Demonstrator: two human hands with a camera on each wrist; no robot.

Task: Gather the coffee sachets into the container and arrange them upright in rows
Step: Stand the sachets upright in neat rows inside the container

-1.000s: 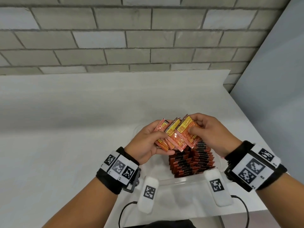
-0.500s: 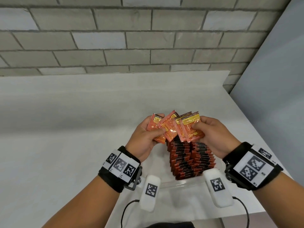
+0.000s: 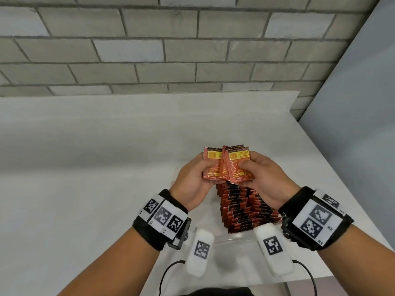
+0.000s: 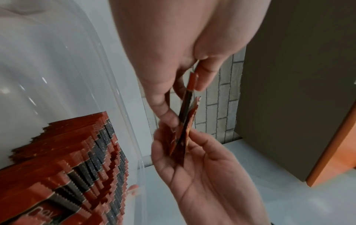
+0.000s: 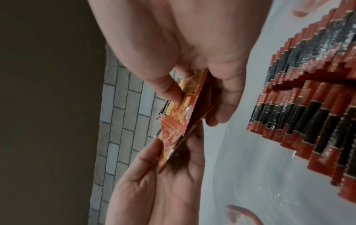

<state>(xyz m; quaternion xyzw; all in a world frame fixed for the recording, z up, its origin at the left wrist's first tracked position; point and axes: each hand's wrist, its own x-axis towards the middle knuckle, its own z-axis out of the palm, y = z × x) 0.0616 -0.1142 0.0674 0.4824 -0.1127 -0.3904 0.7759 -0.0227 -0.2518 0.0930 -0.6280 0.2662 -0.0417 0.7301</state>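
Note:
Both hands hold a small bunch of orange-red coffee sachets (image 3: 227, 165) upright above the clear container (image 3: 233, 239), yellow labels facing me. My left hand (image 3: 204, 174) pinches the bunch's left side and my right hand (image 3: 245, 167) pinches its right side, thumbs in front. Below them, two rows of red-and-black sachets (image 3: 241, 208) stand packed in the container. In the left wrist view the bunch (image 4: 187, 121) shows edge-on between the fingers, beside the rows (image 4: 77, 159). The right wrist view shows the bunch (image 5: 179, 121) and the rows (image 5: 308, 106).
The container sits at the near right of a white table (image 3: 106, 167). A brick wall (image 3: 171, 50) runs behind and a grey panel (image 3: 352, 103) stands to the right. Two white tagged devices (image 3: 199, 253) (image 3: 272, 248) with cables hang below my wrists.
The fanned, tilted sachets have been pushed together into a tighter upright bunch. Both hands rose slightly and moved closer together.

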